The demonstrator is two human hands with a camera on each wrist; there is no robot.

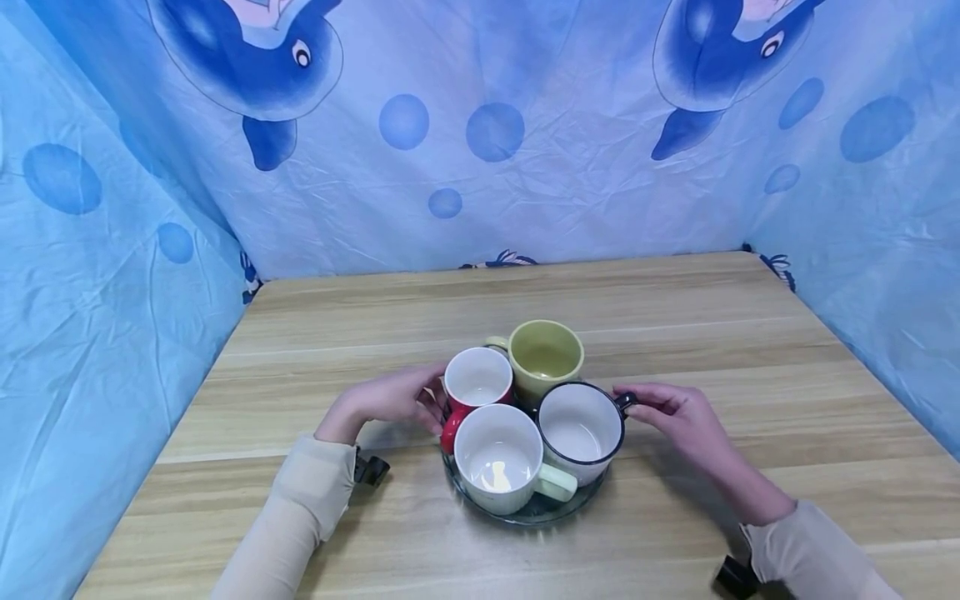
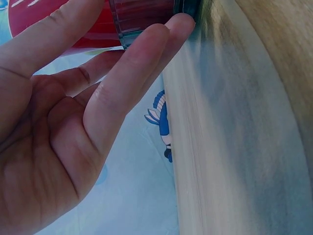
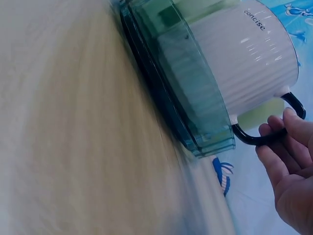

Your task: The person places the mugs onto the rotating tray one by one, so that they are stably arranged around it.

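Four mugs stand close together in a round, clear teal tray [image 1: 517,518] on the table. My right hand [image 1: 678,417] pinches the black handle [image 3: 249,140] of the white mug with a black rim [image 1: 555,454], at the tray's right. On the left, my left hand [image 1: 397,396] reaches the red mug [image 1: 480,379], which has a white inside. In the left wrist view its fairly straight fingers [image 2: 129,63] lie against the tray's side. A pale green mug [image 1: 487,500] sits at the front, its handle pointing right. Behind is a yellow-green mug [image 1: 543,350].
The light wooden table [image 1: 750,333] extends around the tray on all sides. Blue cloth [image 1: 450,233] with dolphin prints hangs behind it and along both sides. Each wrist wears a small black camera [image 1: 371,471].
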